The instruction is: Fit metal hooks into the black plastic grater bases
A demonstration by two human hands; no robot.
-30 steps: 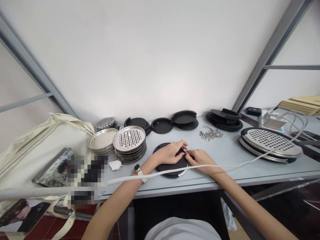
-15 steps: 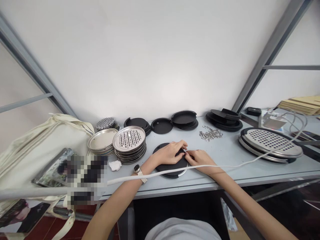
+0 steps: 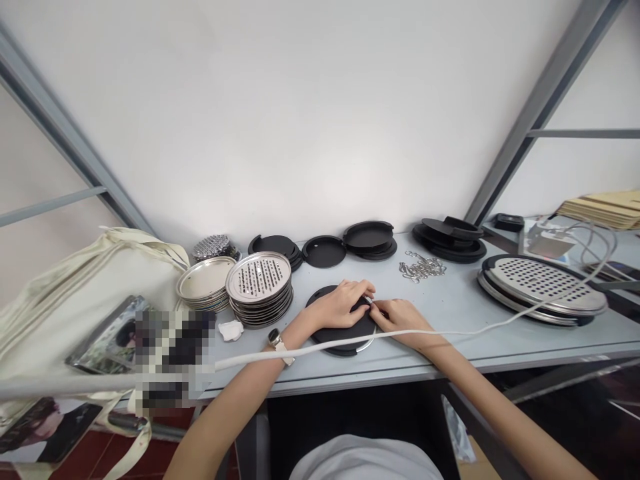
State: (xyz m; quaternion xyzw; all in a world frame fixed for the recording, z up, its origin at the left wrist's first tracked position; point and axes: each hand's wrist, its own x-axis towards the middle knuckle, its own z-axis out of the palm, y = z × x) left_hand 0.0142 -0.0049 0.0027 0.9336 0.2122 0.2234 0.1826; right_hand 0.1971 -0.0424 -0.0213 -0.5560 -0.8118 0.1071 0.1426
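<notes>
A round black cover lies on the table in front of me, with a strip of silvery metal rim showing at its lower right. My left hand lies across the cover, fingers bent over its right edge and thumb against it. At that same edge my right hand is closed in a pinch, its fingertips meeting those of the left. Whatever small part is between the fingertips is hidden. To the left stands a stack of round metal grater plates, beside a stack of plain metal discs.
Along the wall sit black round covers and stacked black rings. Small metal clips or rings lie in a heap. Larger perforated plates are at right. A white cable crosses above my forearms. A cloth bag leans at left.
</notes>
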